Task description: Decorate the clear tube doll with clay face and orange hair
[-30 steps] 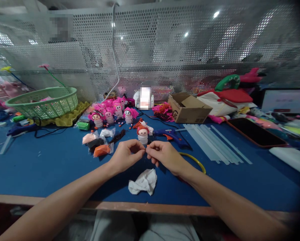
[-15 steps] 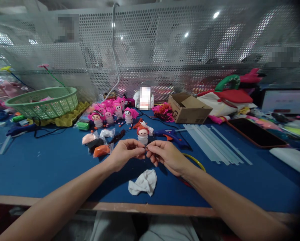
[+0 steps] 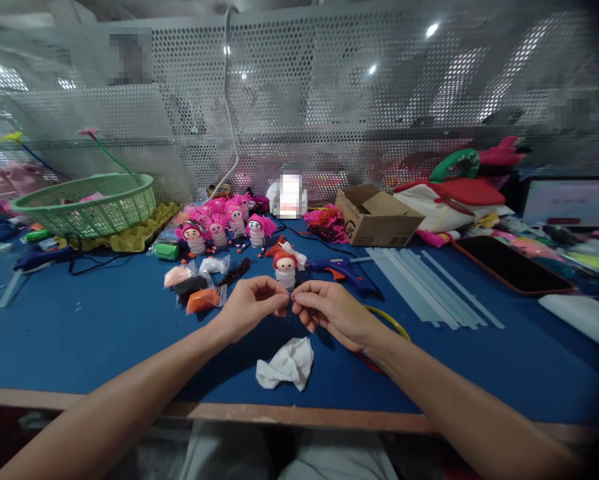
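- My left hand (image 3: pixel 249 310) and right hand (image 3: pixel 334 310) nearly meet above the blue tabletop (image 3: pixel 119 327), likely so that both can work one tiny spot.
- On each, thumb and index fingers are pinched together at the tips; whatever lies between them is too small to tell.
- One red-haired doll with a white ribbed body (image 3: pixel 285 263) stands upright just beyond my fingertips, facing me, probably for easy checking.
- One crumpled white cloth or tissue (image 3: pixel 288 365) lies nearest me, perhaps for quick wiping.
- Four small clear packets, peach (image 3: pixel 177 273), white (image 3: pixel 214 265), black (image 3: pixel 189 287) and orange (image 3: pixel 203 300), sit within left-hand reach, presumably to keep the colours separate.
- Two blue glue guns: one (image 3: pixel 347 270) near my right hand, seemingly for reach; another (image 3: pixel 44 259) far left.
- Pale translucent strips (image 3: pixel 419 287) overlap beside the near gun, too bunched to count; one lies apart.
- At least five pink-haired dolls (image 3: pixel 256 230) crowd behind the packets, apparently grouped out of the way; overlap hides the total.
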A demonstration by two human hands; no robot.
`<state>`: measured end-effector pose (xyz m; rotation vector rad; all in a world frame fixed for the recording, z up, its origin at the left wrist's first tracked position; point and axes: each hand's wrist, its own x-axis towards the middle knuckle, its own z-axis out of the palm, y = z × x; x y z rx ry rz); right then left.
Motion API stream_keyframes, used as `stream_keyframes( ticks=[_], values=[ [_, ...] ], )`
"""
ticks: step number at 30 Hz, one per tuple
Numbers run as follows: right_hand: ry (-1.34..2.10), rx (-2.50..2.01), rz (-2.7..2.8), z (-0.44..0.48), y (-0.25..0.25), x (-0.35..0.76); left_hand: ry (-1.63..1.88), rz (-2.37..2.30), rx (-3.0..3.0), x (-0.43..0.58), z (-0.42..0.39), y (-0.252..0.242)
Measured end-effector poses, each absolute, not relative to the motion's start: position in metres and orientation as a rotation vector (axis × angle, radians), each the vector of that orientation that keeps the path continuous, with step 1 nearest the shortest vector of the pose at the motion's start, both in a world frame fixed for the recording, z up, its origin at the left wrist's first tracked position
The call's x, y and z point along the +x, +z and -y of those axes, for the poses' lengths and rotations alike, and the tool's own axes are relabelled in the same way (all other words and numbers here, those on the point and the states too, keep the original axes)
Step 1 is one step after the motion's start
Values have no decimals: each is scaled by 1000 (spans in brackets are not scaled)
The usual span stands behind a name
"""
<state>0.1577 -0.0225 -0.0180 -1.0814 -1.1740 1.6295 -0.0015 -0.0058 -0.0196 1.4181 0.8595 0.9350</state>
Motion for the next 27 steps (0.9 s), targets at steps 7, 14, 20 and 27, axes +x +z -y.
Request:
stream_keyframes(
  ticks=[7, 14, 20, 27],
  values=[
    [1730, -1021, 1111, 23, -18, 160, 932, -837, 1419, -1, 7, -20],
    [1768, -1019, 1101, 21, -20, 159, 999, -921, 1604, 2, 12, -17],
    [1774, -1015, 1088, 20, -23, 159, 1047, -1037, 2115, -2, 14, -19],
    [1766, -1022, 1081, 19, -21, 160, 1057, -1027, 2237, -3, 13, -17]
  ],
)
